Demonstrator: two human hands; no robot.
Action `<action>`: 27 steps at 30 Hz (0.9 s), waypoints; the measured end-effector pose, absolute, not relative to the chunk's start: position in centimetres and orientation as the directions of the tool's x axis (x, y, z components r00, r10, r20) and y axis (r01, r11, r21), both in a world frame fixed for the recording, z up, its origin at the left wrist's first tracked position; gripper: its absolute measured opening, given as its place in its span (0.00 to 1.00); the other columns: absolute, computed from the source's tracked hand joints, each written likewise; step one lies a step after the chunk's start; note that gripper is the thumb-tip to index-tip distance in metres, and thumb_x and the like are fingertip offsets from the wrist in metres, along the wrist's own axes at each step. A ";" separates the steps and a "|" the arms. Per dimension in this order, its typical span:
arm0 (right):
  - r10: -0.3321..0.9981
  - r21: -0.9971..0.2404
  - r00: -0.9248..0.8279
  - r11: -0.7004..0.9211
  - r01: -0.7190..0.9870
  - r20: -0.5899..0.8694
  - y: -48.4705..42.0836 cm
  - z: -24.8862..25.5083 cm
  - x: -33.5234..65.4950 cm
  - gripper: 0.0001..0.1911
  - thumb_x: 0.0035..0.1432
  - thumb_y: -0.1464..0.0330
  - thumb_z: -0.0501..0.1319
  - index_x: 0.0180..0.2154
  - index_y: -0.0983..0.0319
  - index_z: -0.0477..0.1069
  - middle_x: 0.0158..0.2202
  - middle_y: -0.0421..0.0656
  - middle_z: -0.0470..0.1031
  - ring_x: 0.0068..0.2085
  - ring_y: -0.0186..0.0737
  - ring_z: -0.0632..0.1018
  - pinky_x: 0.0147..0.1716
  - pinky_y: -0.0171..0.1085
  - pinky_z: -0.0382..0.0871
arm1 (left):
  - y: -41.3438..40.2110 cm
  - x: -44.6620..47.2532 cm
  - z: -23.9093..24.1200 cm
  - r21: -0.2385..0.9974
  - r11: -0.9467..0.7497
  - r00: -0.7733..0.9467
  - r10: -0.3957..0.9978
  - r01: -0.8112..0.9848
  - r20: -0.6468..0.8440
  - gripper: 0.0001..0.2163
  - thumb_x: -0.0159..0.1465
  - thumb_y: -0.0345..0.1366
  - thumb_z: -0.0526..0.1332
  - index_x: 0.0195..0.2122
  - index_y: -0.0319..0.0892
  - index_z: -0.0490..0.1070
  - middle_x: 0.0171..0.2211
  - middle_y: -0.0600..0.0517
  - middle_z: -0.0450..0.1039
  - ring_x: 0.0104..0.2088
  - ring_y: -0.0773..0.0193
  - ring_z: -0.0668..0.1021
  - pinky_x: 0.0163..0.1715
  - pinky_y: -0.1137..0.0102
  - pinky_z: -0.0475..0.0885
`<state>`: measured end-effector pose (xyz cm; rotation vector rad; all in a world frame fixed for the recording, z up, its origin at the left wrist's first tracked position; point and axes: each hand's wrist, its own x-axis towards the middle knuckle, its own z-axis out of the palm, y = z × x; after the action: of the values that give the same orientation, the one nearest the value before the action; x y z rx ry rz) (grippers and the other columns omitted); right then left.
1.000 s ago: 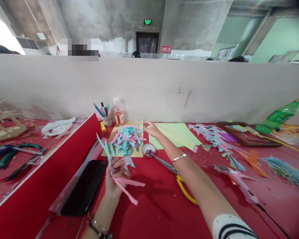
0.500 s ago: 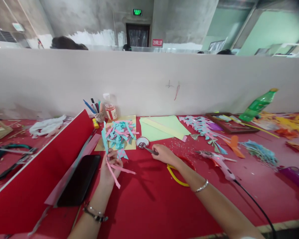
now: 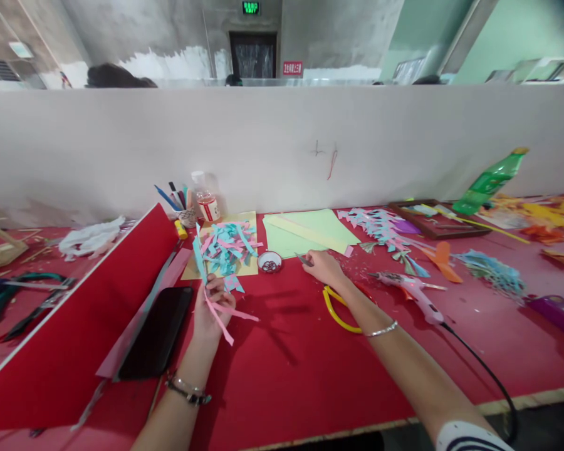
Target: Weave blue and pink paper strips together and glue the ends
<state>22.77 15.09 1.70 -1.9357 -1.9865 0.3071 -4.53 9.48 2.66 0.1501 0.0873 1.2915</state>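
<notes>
My left hand (image 3: 210,311) is closed around a bunch of pink and blue paper strips (image 3: 216,294) that stick up and trail down onto the red table. My right hand (image 3: 326,268) is closed on a pair of scissors (image 3: 334,304); their grey tip pokes out past the fingers and the yellow handles lie under my wrist. A small round tin (image 3: 269,262) sits just left of the scissors' tip. Behind my left hand is a pile of cut pink and blue strips (image 3: 228,246) on a yellow sheet.
A black phone (image 3: 157,332) lies left of my left hand beside a red divider (image 3: 89,313). Green paper sheets (image 3: 305,232), a glue gun (image 3: 413,293) with its cable, more cut paper, a pen cup (image 3: 185,213), a small bottle (image 3: 205,199) and a green bottle (image 3: 491,181) surround them.
My right hand came back from the green paper to the scissors, closed on them and shifted them to the right, away from the tin. My left hand kept hold of the strips.
</notes>
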 end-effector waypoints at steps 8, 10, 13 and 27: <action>0.923 -0.391 -0.361 0.384 0.837 0.134 21.2 2.9 18.5 0.12 0.55 0.74 0.53 0.39 0.60 0.72 0.40 0.44 0.73 0.39 0.35 0.72 0.38 0.31 0.60 | 9.5 -4.4 2.4 0.261 0.235 0.251 0.968 -0.936 0.029 0.02 0.61 0.30 0.54 0.30 0.42 0.61 0.20 0.64 0.67 0.13 0.81 0.68 0.27 0.81 0.68; 0.888 -0.408 -0.443 0.453 0.792 0.127 23.2 2.7 17.2 0.13 0.55 0.75 0.52 0.37 0.61 0.74 0.39 0.44 0.73 0.40 0.35 0.72 0.39 0.31 0.60 | 9.4 -4.3 2.4 0.275 0.231 0.248 0.969 -0.933 0.025 0.03 0.60 0.31 0.56 0.30 0.42 0.61 0.20 0.64 0.66 0.13 0.81 0.67 0.27 0.81 0.68; 0.856 -0.425 -0.508 0.495 0.758 0.092 25.3 1.6 16.3 0.09 0.55 0.74 0.55 0.35 0.64 0.74 0.37 0.45 0.74 0.39 0.36 0.72 0.40 0.34 0.62 | 9.3 -4.2 2.4 0.286 0.222 0.232 0.973 -0.932 0.002 0.03 0.59 0.32 0.57 0.30 0.43 0.62 0.19 0.65 0.65 0.13 0.82 0.66 0.27 0.81 0.68; 0.881 -0.510 -0.473 0.405 0.759 -0.004 26.6 -0.1 16.1 0.16 0.57 0.64 0.54 0.47 0.63 0.64 0.48 0.45 0.66 0.43 0.40 0.71 0.40 0.43 0.68 | 9.3 -3.9 2.7 0.316 0.163 0.159 0.986 -0.935 -0.041 0.04 0.60 0.33 0.56 0.29 0.42 0.63 0.18 0.64 0.64 0.12 0.81 0.65 0.28 0.79 0.69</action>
<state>16.06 26.55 -0.06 -1.4364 -2.3988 0.6609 -3.88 9.29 2.67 0.2373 0.2608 1.3915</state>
